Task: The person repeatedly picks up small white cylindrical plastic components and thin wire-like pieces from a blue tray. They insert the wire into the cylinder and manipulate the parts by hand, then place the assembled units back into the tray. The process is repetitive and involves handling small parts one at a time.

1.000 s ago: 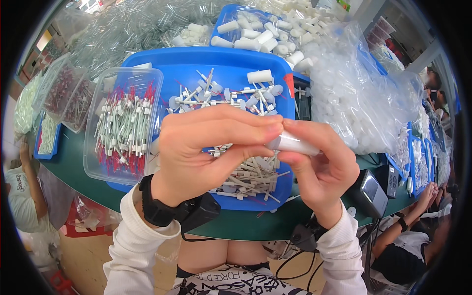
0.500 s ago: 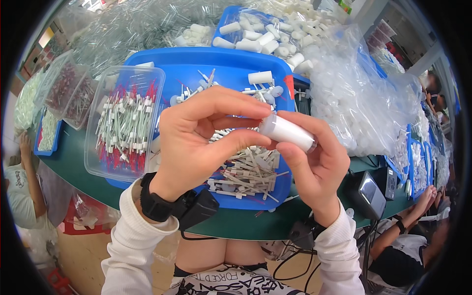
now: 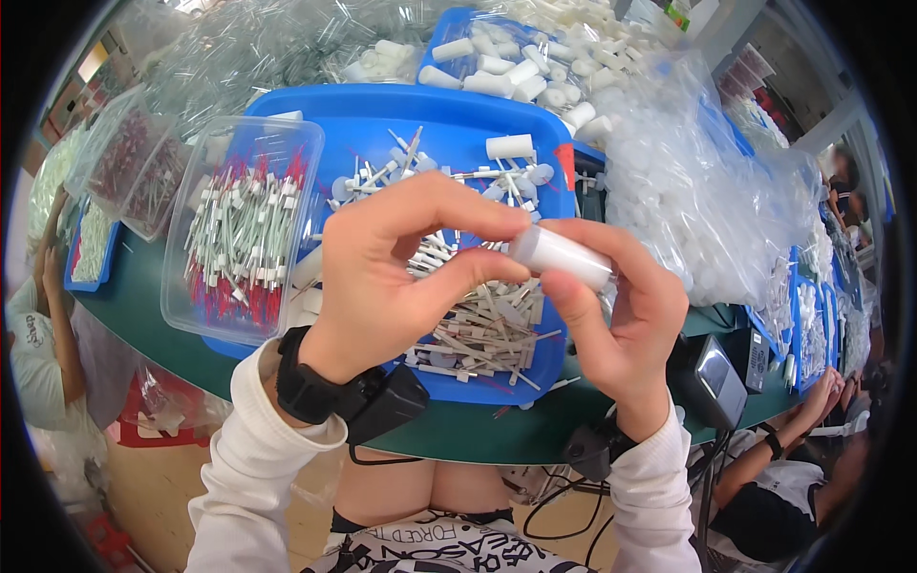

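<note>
Both hands hold one short white cylinder with translucent ends, tilted down to the right. My left hand pinches its left end between thumb and fingertips. Around the right end, the thumb and fingers of my right hand are closed. Beneath my hands lies a blue tray with many thin white wired pieces in it. Another white cylinder lies near the tray's far right corner. On the tray's left side, a clear plastic box contains pale green-white wired parts with red ends.
Behind the tray, a second blue tray is heaped with white cylinders. A large clear bag of whitish pieces stands at right. A dark box-shaped device sits on the green table. Co-workers' arms show at left and right.
The cylinder and my right hand have shifted very slightly to the right; the grip of both hands looks the same. At far left, a co-worker's arms have moved.
</note>
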Demonstrator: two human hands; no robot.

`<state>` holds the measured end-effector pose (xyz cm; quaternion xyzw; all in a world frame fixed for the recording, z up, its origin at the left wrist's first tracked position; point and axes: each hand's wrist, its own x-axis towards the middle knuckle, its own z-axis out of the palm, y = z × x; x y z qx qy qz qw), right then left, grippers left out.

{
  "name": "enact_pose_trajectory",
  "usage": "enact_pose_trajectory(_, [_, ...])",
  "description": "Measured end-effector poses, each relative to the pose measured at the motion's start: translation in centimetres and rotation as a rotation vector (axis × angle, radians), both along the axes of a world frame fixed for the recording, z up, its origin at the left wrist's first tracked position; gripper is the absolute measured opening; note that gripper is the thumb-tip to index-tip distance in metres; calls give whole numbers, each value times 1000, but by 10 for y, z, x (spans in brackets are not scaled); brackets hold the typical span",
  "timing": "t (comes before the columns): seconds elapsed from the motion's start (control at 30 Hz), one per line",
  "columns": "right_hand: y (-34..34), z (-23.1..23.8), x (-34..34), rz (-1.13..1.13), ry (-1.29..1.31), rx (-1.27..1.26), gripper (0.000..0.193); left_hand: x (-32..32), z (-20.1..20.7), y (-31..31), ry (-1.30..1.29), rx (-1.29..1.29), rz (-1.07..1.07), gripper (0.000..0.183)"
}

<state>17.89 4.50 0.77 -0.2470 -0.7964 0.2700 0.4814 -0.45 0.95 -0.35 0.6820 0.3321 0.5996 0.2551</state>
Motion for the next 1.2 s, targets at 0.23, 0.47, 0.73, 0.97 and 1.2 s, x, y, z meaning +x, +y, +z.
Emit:
enact_pose_trajectory(0.23, [-10, 3, -7, 312, 184, -777, 44, 10, 5, 1, -268, -174, -122, 50])
enact_pose_trajectory(0.47, [5, 0, 6, 840, 603, -1330, 51, 9, 4, 2, -234, -216, -88, 40])
enact_pose_trajectory(0.73, [5, -5, 6, 954, 657, -1321, 46, 10, 6, 0, -206, -302, -77, 31])
enact_pose_trajectory(0.97, [6, -10, 4, 1044, 676, -1333, 42, 9, 6, 0, -226, -340, -80, 25])
enact_pose_trajectory(1.2, [6, -17, 4, 1050, 665, -1295, 45, 10, 3, 0, -224, -372, -84, 25])
